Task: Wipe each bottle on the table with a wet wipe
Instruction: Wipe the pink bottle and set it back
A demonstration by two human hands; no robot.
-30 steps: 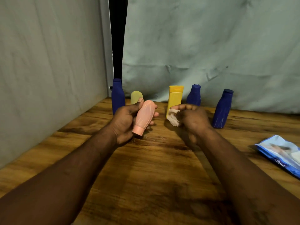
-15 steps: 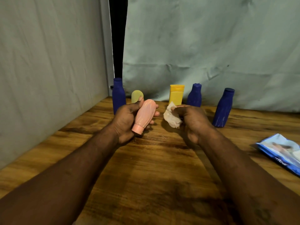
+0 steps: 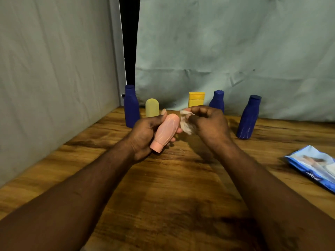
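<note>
My left hand (image 3: 145, 131) grips a pink bottle (image 3: 165, 132), held above the table with its cap pointing down toward me. My right hand (image 3: 208, 124) pinches a crumpled white wet wipe (image 3: 185, 123) that touches the pink bottle's right side. Along the back of the wooden table (image 3: 172, 187) stand a dark blue bottle (image 3: 131, 105), a pale yellow-green bottle (image 3: 152, 107), a yellow bottle (image 3: 196, 99) partly hidden behind my right hand, and two more blue bottles (image 3: 217, 101) (image 3: 249, 117).
A blue wet-wipe pack (image 3: 314, 165) lies flat at the table's right edge. A grey wall stands at the left and a pale cloth backdrop hangs behind the bottles, with a dark gap between them.
My right hand has carried the wipe left until it meets the pink bottle's side. The left hand keeps the bottle in nearly the same place.
</note>
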